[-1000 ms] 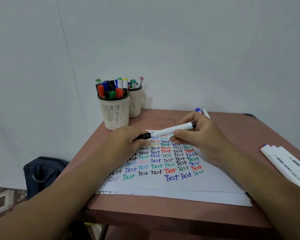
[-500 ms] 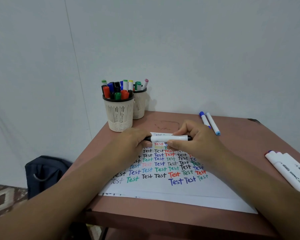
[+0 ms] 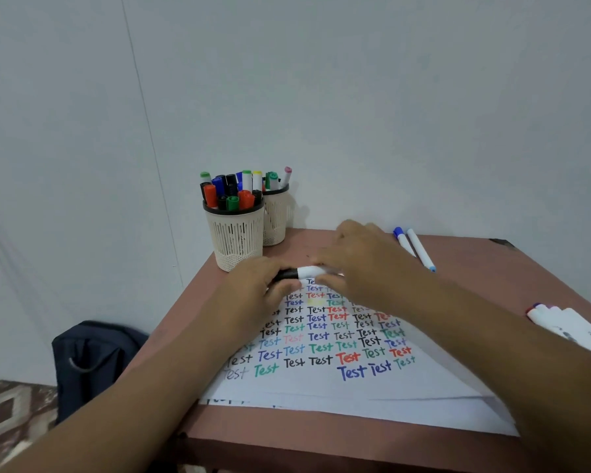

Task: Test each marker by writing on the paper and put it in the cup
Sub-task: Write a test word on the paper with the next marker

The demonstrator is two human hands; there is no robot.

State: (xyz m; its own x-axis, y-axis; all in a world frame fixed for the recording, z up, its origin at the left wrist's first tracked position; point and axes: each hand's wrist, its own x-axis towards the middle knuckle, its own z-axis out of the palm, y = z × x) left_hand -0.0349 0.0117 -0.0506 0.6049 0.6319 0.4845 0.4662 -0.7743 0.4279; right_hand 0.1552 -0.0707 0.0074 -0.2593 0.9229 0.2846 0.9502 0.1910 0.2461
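Both hands share one marker (image 3: 302,273) at mid-frame: the left hand (image 3: 261,288) has a closed grip round its black end, while the right hand (image 3: 362,264), blurred, covers the white barrel, fingers curled over it. Most of the marker is hidden between them. It lies level above the far edge of the paper (image 3: 338,390), whose top rows of writing the hands cover. Two cups (image 3: 234,240) stand upper left on the desk (image 3: 475,268). More markers (image 3: 574,327) are cut off at the right edge.

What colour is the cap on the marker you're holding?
Black; the marker has a white barrel, seen in the head view.
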